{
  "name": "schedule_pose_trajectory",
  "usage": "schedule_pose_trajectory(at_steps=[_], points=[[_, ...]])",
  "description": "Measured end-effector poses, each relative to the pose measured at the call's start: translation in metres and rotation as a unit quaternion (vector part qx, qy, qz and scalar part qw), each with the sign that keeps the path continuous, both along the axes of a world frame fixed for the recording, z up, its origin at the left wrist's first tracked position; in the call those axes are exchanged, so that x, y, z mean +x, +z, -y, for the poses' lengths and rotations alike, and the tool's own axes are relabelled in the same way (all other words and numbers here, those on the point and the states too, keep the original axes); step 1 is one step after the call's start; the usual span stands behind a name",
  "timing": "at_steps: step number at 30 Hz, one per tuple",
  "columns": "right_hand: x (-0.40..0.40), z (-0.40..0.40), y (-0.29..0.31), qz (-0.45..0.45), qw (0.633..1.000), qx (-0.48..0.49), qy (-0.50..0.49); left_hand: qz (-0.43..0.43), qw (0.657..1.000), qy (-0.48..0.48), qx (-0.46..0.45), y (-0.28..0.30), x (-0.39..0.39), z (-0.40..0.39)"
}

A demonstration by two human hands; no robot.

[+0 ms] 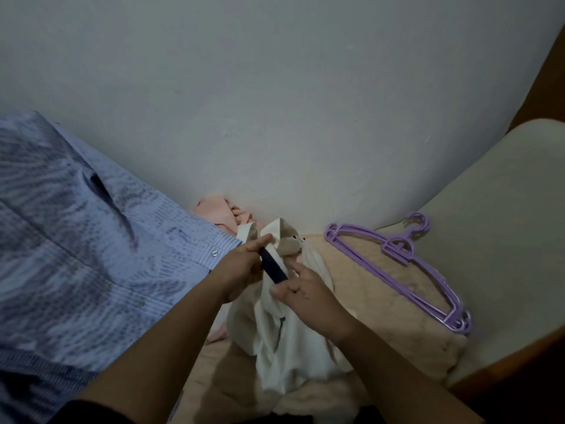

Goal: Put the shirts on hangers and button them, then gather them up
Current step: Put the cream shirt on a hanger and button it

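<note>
Bare forearms; dark sleeve [91, 411] edge at left upper arm.

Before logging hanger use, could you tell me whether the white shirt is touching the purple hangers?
Apart. The head view shows bare beige blanket between the white shirt and purple hangers.

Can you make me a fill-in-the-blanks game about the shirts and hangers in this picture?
1. The hangers lying on the right are colored ____.
2. Both hands, left and right, hold a shirt that is ____.
3. The striped shirt on the left is light ____.

Missing words: purple; white; blue
</note>
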State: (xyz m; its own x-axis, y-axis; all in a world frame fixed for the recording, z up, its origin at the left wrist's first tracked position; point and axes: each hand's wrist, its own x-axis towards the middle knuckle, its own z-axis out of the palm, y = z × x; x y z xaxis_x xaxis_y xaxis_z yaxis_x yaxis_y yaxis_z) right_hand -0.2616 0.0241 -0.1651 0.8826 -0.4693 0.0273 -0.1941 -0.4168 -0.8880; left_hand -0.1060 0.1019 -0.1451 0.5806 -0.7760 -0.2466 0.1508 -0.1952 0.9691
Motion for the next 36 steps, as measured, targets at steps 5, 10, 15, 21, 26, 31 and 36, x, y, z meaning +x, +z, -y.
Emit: schedule_pose_trajectory(at_steps=[5, 10, 15, 21, 26, 31, 36], points=[[0.004, 0.001, 0.007, 0.002, 1.0, 0.01, -0.02, 0.092, 0.995, -0.026, 0.032, 0.023, 0.002, 0.002], [0.004, 0.004, 0.031, -0.042, 0.998, -0.045, 0.007, 0.251, 0.962, -0.067, 0.078, 0.05, 0.009, 0.005], [-0.021, 0.022, 0.088, -0.012, 0.995, -0.094, -0.023, 0.544, 0.803, -0.165, 0.178, 0.095, 0.017, 0.011], [-0.061, 0.048, 0.162, -0.083, 0.974, -0.206, 0.041, 0.478, 0.843, -0.232, 0.084, 0.155, -0.01, 0.021], [-0.085, 0.066, 0.19, -0.193, 0.947, -0.256, 0.031, 0.48, 0.839, -0.247, 0.059, 0.194, -0.033, 0.029], [-0.095, 0.069, 0.22, -0.175, 0.924, -0.339, -0.03, 0.419, 0.847, -0.321, 0.066, 0.215, -0.048, 0.028], [-0.103, 0.079, 0.234, -0.154, 0.903, -0.392, -0.077, 0.48, 0.802, -0.327, 0.138, 0.231, -0.055, 0.026]])
